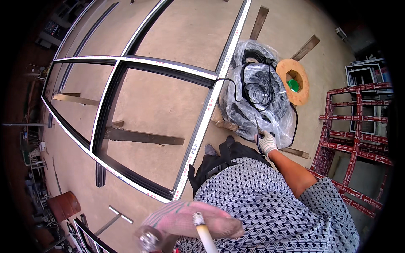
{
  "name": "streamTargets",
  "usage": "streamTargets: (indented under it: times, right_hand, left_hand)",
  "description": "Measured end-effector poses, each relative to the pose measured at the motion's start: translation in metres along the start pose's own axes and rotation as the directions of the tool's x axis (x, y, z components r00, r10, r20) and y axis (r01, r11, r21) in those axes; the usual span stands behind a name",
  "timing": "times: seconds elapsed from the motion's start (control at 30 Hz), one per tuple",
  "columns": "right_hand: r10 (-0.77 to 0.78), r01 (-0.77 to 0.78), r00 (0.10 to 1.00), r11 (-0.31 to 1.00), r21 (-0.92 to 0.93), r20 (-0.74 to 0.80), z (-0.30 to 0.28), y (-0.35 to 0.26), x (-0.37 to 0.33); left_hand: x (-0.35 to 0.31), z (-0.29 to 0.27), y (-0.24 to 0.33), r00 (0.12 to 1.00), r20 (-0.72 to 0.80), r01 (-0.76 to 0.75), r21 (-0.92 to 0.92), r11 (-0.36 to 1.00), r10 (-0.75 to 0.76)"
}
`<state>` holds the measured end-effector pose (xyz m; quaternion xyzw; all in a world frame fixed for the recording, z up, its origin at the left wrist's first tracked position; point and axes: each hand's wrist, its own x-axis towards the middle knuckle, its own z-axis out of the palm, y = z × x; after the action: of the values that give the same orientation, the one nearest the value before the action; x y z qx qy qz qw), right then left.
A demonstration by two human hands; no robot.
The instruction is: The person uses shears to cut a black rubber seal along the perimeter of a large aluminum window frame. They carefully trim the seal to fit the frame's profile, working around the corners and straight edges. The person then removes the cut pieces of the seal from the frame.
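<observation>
My right hand [267, 144], in a white striped glove, is closed around the dark handles of scissors [260, 134], their thin blades pointing away from me. Just beyond it lies a bundle of black rubber strip [257, 90] in clear plastic wrap [278, 114]. One strand runs from the bundle to the edge of a large window frame [211, 101]. Close up at the bottom, my left hand [190, 217] wears a pinkish glove, its fingers curled together. Beside it shows a blurred, shiny round metal thing [149, 239]. A lit cigarette [204, 234] crosses in front of that glove.
The frame rests on wooden supports [143, 137]. Right of the bundle stands a wooden spool [297, 65] with a green roll [293, 85] in its opening. Red-wrapped frames [356, 118] stand at far right. A rusty drum [63, 205] is at lower left.
</observation>
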<state>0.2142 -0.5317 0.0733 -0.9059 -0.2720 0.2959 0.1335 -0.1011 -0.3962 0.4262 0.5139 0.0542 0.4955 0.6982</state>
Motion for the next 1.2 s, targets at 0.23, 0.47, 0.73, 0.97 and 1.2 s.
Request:
streamTargets:
  times: [0.23, 0.47, 0.73, 0.97, 1.2]
  right_hand:
    - [0.017, -0.018, 1.0, 0.997, 0.076, 0.011, 0.025, 0.078, 0.031]
    - [0.178, -0.221, 0.973, 0.901, 0.372, 0.146, 0.0, 0.071, 0.001]
    - [0.262, -0.266, 0.962, 0.852, 0.451, 0.073, 0.006, 0.071, -0.048]
    - [0.401, -0.411, 0.907, 0.772, 0.485, 0.131, 0.052, 0.056, -0.153]
    - [0.383, -0.408, 0.912, 0.806, 0.428, 0.149, 0.078, 0.043, -0.198]
  left_hand:
    - [-0.095, -0.125, -0.092, 0.385, -0.91, 0.416, 0.023, 0.909, -0.153]
    - [-0.18, -0.173, -0.124, 0.102, -0.978, 0.547, -0.099, 0.831, -0.184]
    - [-0.181, -0.228, -0.105, 0.317, -0.87, 0.645, -0.095, 0.758, -0.378]
    - [-0.232, -0.261, -0.088, 0.405, -0.857, 0.91, 0.343, 0.234, -0.319]
    - [-0.294, -0.279, -0.055, 0.872, -0.394, 0.36, 0.918, -0.164, -0.29]
